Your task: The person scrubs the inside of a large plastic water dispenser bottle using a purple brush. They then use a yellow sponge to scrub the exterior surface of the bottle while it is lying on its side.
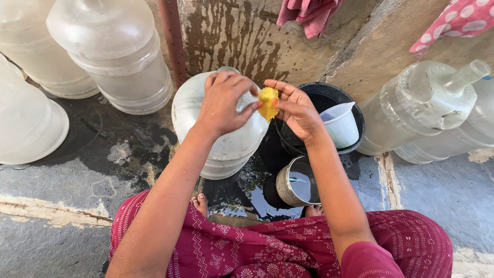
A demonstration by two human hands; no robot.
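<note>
Yellow and spongy, the scrub pad [268, 102] sat pinched between both hands, held up in the air above the large clear water jug [221, 139] lying on its side and the black bucket [355, 110] behind it. The right hand [297, 110] cradled the pad from the right, its fingers [282, 87] curled around the pad's edge and the palm turned upward. The left hand [224, 103] came in from the other side, thumb and fingers [242, 85] clenched on the pad's left edge, the back of the hand facing the camera. Just below the hands, the jug rested on the wet dark floor [103, 154], touching or nearly touching the bucket's rim. Inside the bucket stood a pale plastic jug with a spout [341, 125]. A small steel pot [296, 181] holding water sat on the floor just in front of the bucket, near the person's bare toes [199, 202]. A maroon patterned garment [267, 247] covered the squatting legs at the bottom. More clear water jugs lay around: several at the upper left [118, 56] and two at the right [427, 103], one with its neck pointing up-right. Behind stood a stained, wet wall [247, 46] with a reddish pipe [173, 38] and hanging pink cloths [309, 15].
</note>
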